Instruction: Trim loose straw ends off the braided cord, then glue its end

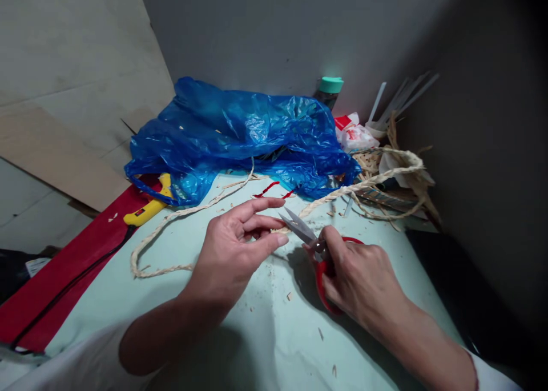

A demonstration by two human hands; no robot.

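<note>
My left hand (231,240) is closed around a pale braided straw cord (329,197), its thumb and fingers pinching it over the table. One stretch of the cord loops out to the left behind my wrist; another runs up to the right over a heap of woven straw. In my right hand (366,271) are scissors (302,228) with red handles. Their blades are slightly apart and point at the left fingertips, close to the cord. Whether a blade touches the cord, I cannot tell.
A crumpled blue plastic bag (231,131) lies at the back, with short red yarn pieces (269,189) before it. A yellow-handled corded tool (148,211) rests left. Behind stand a teal-lidded bottle (331,85) and white sticks (400,97). A black flat object (454,277) lies right.
</note>
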